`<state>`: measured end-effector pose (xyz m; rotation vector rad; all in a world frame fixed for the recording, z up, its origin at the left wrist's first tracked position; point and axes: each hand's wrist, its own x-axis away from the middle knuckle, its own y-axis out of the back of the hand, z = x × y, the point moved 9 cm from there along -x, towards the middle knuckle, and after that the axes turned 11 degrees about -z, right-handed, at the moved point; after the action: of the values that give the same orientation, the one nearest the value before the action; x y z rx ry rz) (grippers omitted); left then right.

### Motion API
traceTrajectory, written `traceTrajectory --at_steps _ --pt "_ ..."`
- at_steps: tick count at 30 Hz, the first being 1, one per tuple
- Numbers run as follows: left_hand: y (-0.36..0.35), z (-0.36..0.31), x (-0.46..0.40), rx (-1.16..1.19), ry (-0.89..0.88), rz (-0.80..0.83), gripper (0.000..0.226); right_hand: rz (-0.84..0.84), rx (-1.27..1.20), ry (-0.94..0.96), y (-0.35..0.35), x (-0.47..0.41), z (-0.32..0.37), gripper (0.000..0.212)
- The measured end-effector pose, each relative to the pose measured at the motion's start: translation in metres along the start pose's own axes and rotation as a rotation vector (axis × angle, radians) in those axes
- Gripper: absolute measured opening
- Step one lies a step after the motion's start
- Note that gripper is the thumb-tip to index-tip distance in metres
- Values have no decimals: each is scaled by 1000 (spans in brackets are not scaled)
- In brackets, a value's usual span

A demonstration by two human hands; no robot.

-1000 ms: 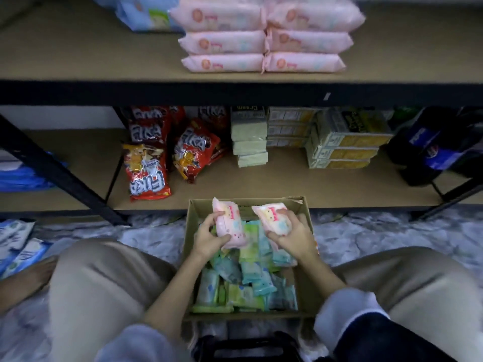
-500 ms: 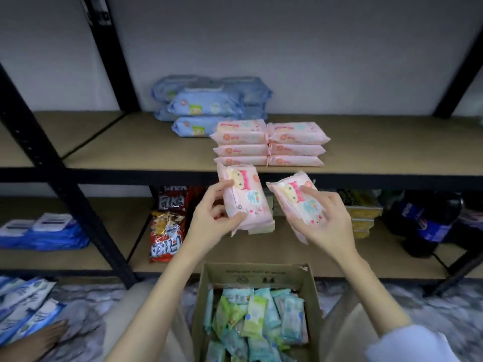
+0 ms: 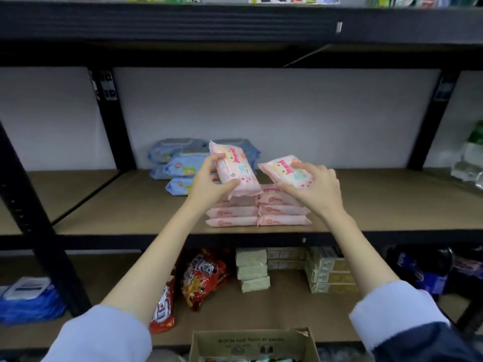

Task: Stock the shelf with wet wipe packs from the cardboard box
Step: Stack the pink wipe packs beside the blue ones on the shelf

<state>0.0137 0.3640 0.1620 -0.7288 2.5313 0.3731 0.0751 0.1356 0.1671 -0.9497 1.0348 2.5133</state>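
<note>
Two pink wet wipe packs are up at the shelf [image 3: 379, 202]: your left hand [image 3: 209, 184] grips one pack [image 3: 235, 171], your right hand [image 3: 317, 189] grips the other pack [image 3: 283, 171]. Just beneath both hands sits the pink stack [image 3: 257, 212]; the cardboard box [image 3: 251, 344] lies below your forearms.

Room beside the stacks
Bare shelf [image 3: 379, 202] right of centre; pink packs [image 3: 257, 214] and blue packs [image 3: 180, 169] block mid-frame.
</note>
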Motion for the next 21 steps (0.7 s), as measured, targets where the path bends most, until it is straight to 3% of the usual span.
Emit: traceTrajectory --at_steps 4,9,13,16,21 --pt "-4 36 -9 -147 84 -22 54 110 103 -27 -28 -9 -8 60" --pt "3 59 -3 -618 125 -25 40 185 157 -22 -44 -6 -13 52" --pt "3 45 -4 -678 -25 -44 42 199 158 -3 -42 -5 -13 53" --pt "-3 40 -9 -697 -133 48 43 171 131 3 -34 -8 -12 49" --pt "-6 40 -3 -818 -165 32 43 232 90 20 -34 -7 -14 38"
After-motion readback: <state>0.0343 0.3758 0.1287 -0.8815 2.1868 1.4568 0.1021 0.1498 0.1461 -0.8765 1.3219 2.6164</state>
